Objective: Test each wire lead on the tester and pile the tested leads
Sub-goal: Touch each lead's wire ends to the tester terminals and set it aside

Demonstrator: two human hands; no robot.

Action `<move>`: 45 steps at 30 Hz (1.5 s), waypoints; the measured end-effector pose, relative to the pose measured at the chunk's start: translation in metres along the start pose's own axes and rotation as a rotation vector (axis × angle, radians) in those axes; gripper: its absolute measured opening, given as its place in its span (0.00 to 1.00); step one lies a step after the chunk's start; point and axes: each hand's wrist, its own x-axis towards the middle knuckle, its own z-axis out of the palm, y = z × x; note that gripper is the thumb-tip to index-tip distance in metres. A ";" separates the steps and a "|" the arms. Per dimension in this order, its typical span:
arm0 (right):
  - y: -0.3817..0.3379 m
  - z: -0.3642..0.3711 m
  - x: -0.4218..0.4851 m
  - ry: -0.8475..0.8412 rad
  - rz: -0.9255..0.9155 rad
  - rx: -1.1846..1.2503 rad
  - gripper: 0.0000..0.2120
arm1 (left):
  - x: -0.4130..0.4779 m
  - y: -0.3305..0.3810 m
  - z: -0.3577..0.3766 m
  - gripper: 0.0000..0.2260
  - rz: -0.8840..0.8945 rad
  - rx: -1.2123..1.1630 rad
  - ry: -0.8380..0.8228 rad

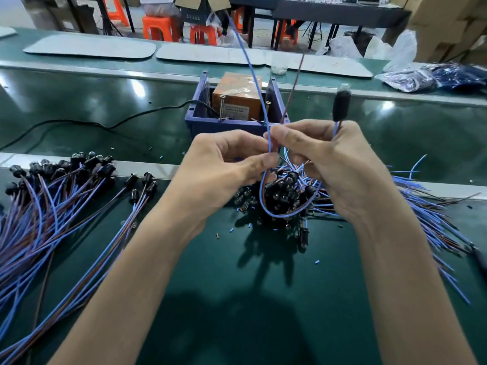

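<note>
One wire lead is held up between both hands in the head view. My left hand (226,164) pinches its blue wire (253,75), which rises far upward and loops down below the hands. My right hand (332,164) grips the lead just under its black lamp socket (341,105), and the brown wire (293,85) also rises from there. Behind the hands the orange tester (237,101) sits inside a blue bin (232,125). A tangled heap of leads (287,196) lies under my hands. A spread pile of leads (52,206) lies at the left.
A black cable (105,125) runs left from the tester across the green belt (79,101). Loose wire ends (432,227) fan out at the right. Small insulation bits dot the green mat (250,272). Grey mats, plastic bags and orange stools lie beyond.
</note>
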 end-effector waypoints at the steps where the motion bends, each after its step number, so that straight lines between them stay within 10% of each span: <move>1: 0.001 0.001 0.000 -0.003 -0.008 -0.006 0.03 | 0.000 -0.001 0.000 0.04 -0.001 0.002 -0.005; 13: 0.010 0.001 0.007 0.169 0.028 -0.013 0.04 | 0.011 -0.014 -0.008 0.14 -0.004 0.153 0.365; 22: 0.036 -0.001 0.019 0.218 0.103 -0.323 0.12 | 0.015 -0.031 -0.015 0.12 -0.080 0.647 0.302; 45: 0.043 0.001 0.024 0.198 0.087 -0.382 0.15 | 0.013 -0.028 -0.016 0.13 -0.101 0.784 0.210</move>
